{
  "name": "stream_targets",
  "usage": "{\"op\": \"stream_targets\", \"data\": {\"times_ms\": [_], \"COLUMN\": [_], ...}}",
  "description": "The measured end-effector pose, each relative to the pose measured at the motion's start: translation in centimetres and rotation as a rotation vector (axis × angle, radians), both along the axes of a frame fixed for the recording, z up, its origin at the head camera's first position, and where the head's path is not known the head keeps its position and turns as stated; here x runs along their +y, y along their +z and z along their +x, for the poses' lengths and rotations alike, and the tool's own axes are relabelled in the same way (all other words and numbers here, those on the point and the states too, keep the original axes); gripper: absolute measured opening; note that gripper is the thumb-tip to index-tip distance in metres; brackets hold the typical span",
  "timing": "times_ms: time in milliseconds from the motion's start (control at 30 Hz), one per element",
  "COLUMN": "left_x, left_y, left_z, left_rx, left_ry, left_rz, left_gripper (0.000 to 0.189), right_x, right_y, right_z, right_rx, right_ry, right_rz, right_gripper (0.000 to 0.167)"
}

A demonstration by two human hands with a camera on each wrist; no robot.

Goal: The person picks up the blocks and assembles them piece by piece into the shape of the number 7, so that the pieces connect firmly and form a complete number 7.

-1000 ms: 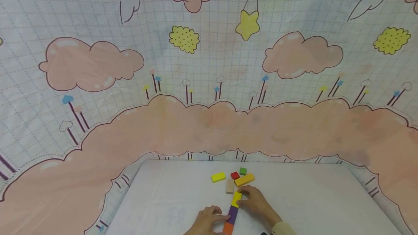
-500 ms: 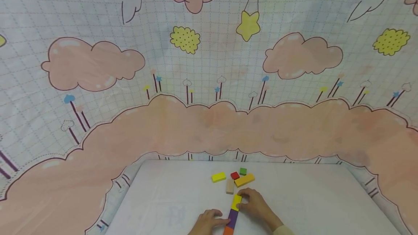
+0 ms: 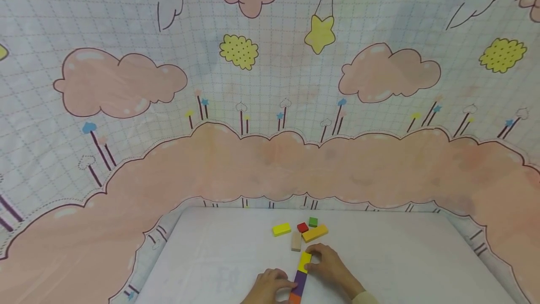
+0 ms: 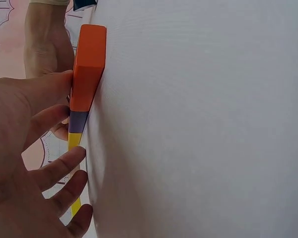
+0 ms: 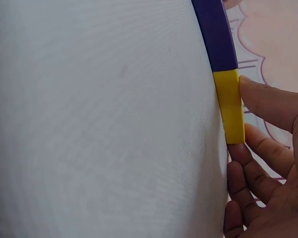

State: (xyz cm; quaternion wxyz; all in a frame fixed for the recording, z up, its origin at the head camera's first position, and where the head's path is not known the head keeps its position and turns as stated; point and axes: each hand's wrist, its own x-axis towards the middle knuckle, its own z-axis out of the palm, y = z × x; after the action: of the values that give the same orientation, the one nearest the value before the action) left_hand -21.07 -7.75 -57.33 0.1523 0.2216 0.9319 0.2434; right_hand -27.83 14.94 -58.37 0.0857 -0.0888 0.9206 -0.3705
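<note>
An orange block [image 4: 89, 64], a purple block [image 3: 300, 283] and a yellow block [image 5: 231, 106] stand end to end in a row on the white table [image 3: 219, 252]. My left hand [image 3: 267, 287] is at the row's left side. In the left wrist view its thumb touches the orange block and its forefinger lies by the purple one; the other fingers are spread loosely. Around the yellow block's far end, my right hand [image 3: 333, 266] has its thumb on the right side and fingers bent at the end face, holding it. The orange block's near end is cut off in the head view.
Beyond the row lie a plain wooden block [image 3: 296, 241], a longer orange-yellow block [image 3: 315, 233], a red block [image 3: 302, 227], a green block [image 3: 313, 222] and another yellow block [image 3: 281, 229]. A printed cloth [image 3: 270, 163] with clouds hangs behind the table.
The row of blocks has slid slightly toward me with both hands on it, mostly in the first half second. The gap to the plain wooden block is a little wider.
</note>
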Motion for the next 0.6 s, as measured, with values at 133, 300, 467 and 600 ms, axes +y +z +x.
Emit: {"op": "stream_targets", "data": {"times_ms": [133, 300, 467, 600], "left_x": [0.3, 1.1, 1.6, 1.8], "left_y": [0.3, 0.5, 0.5, 0.3], "left_z": [-0.1, -0.4, -1.0, -1.7], "left_rx": [0.017, -0.038, -0.126, -0.114], "left_ry": [-0.005, 0.062, 0.156, 0.160], "left_rz": [-0.011, 0.031, 0.105, 0.106], "left_gripper": [0.036, 0.037, 0.039, 0.043], "right_x": [0.1, 0.1, 0.1, 0.1], "right_y": [0.0, -0.2, -0.4, -0.4], "right_z": [-0.1, -0.1, -0.2, -0.2], "right_rx": [0.003, -0.018, -0.020, -0.017], "right_ry": [0.003, -0.011, -0.011, -0.007], "right_rz": [-0.004, -0.020, -0.026, -0.019], "right_gripper": [0.035, 0.037, 0.037, 0.036]}}
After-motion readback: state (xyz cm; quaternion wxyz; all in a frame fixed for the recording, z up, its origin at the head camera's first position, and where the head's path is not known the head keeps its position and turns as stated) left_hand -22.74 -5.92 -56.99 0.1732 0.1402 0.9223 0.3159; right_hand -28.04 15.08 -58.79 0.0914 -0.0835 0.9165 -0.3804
